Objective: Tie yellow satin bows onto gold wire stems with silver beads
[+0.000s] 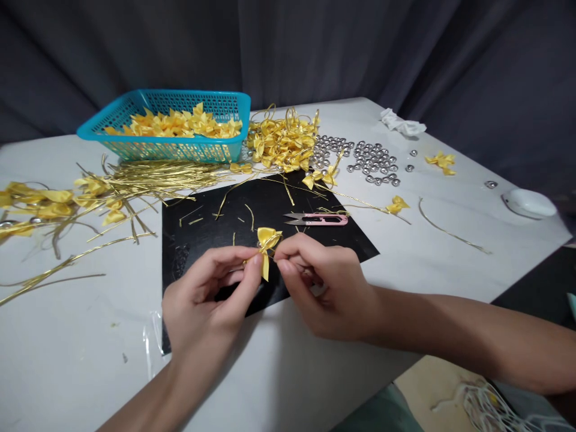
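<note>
A small yellow ribbon bow (pixel 267 243) is held between both hands above a black mat (pixel 211 234) on the white table. My left hand (pixel 211 294) pinches its lower tail with thumb and forefinger. My right hand (pixel 321 282) pinches the bow's knot from the right, fingers curled in. Pink thread snips (pixel 317 219) lie on the mat just behind my right hand.
A blue basket (pixel 166 123) of yellow bows stands at the back left. Gold wire strands (pixel 148 177) and loose bows (pixel 281 141) lie beside it. Several silver beads (pixel 369 159) are scattered at the back right, with a white cloth (pixel 402 125) and a white dish (pixel 528 203).
</note>
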Demonstrator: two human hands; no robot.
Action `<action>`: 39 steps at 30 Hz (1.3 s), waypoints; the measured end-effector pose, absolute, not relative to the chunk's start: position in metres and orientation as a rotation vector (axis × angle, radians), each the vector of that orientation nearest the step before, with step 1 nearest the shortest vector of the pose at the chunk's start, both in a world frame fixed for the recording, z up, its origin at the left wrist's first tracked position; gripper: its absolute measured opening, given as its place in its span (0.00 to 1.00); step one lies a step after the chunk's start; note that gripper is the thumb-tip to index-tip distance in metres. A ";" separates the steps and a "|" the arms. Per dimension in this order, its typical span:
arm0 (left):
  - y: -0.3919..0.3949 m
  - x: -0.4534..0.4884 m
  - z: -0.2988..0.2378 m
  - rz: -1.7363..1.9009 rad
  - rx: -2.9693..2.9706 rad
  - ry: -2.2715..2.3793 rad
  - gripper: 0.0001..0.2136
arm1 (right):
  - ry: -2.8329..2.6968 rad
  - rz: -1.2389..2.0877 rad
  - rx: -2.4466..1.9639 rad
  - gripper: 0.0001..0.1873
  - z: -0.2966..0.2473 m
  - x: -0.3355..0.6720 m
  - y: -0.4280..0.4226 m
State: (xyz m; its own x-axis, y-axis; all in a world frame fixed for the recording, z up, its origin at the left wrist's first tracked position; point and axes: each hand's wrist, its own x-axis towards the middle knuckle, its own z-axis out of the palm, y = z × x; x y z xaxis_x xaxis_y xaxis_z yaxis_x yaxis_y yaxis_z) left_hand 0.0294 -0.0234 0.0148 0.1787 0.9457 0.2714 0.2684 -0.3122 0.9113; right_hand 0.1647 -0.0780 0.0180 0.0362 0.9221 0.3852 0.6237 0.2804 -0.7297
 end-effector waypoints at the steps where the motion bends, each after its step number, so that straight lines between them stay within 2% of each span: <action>1: -0.023 0.029 0.015 1.161 1.719 1.162 0.02 | -1.671 0.427 -1.434 0.04 0.018 0.165 -0.078; 18: -0.028 0.028 0.014 1.183 1.802 1.193 0.02 | -1.589 0.514 -1.441 0.03 0.013 0.156 -0.080; 29: -0.028 0.023 0.008 1.205 2.064 1.110 0.03 | -1.614 0.392 -1.386 0.03 0.011 0.155 -0.083; 35: -0.006 0.009 0.013 0.679 2.111 0.870 0.04 | -1.602 0.308 -1.366 0.05 0.007 0.154 -0.085; 39: 0.002 0.005 0.010 0.652 2.029 0.850 0.04 | -1.613 0.283 -1.337 0.05 0.007 0.153 -0.085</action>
State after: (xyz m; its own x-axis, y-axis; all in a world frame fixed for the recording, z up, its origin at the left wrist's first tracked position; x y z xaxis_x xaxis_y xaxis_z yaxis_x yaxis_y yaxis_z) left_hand 0.0045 0.0017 0.0096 0.6379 0.7573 0.1397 0.3314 -0.4337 0.8379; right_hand 0.1529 -0.0850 0.0067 0.0898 0.8465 0.5247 0.6170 0.3663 -0.6965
